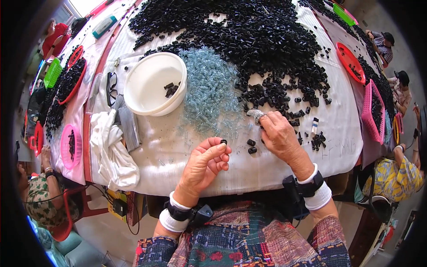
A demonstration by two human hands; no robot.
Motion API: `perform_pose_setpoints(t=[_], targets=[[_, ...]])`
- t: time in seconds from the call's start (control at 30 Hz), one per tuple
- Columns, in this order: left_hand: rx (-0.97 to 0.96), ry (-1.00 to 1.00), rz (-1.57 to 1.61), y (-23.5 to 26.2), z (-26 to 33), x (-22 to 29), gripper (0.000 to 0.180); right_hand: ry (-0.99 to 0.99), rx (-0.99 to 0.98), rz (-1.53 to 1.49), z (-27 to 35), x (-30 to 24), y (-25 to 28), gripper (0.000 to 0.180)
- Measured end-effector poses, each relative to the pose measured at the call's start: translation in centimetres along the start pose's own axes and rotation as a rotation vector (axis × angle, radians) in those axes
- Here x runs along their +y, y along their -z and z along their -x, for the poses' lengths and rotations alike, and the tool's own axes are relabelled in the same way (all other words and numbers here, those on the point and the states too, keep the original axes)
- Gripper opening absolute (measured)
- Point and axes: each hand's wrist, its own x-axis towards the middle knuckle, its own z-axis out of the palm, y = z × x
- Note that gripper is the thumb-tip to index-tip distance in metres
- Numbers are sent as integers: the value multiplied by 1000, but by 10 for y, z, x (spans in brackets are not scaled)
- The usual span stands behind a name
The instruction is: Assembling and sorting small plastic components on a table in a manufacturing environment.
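My left hand (pixel 202 165) is raised over the near part of the cloth. Its thumb and index finger pinch a small black plastic cap (pixel 223 142). To the right, my right hand (pixel 281 135) bends over the cloth with its fingers curled together, a silvery wrap (pixel 255 115) around one fingertip. Whatever those fingers hold, if anything, is hidden. That wrapped tip is at the right edge of a heap of small pale-blue coil springs (pixel 209 91). Two loose black caps (pixel 252 147) lie between my hands. Behind is a large pile of black caps (pixel 267 49).
Left of the springs stands a white basin (pixel 155 84) with several black pieces inside. Nearby are eyeglasses (pixel 111 88) and a crumpled white cloth (pixel 111 151). A small bottle (pixel 315 125) is at right. Pink baskets (pixel 372 113) and people at other tables flank both sides.
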Motion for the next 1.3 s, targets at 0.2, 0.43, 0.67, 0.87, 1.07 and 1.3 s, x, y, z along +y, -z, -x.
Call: perform_pose_setpoints(t=[0.2, 0.43, 0.67, 0.87, 1.07, 1.3], targets=[[6, -4, -46, -3, -1, -1, 13, -10, 125, -121, -10, -11, -9, 22], [22, -31, -110, -5, 1, -1, 13, 32, 170, -77, -9, -10, -22, 23], [16, -55, -237, -13, -4, -4, 13, -127, 214, -386, 2, -7, -15, 32], [33, -314, -441, -34, -16, -13, 16, -49, 248, -462, 2, -28, 9, 33], [19, -444, -528, -35, -22, -20, 16, -116, 189, -647, 1, -44, 23, 35], [33, -311, -276, -36, -24, -26, 19, -475, 102, -1398, 3, -39, 17, 33]])
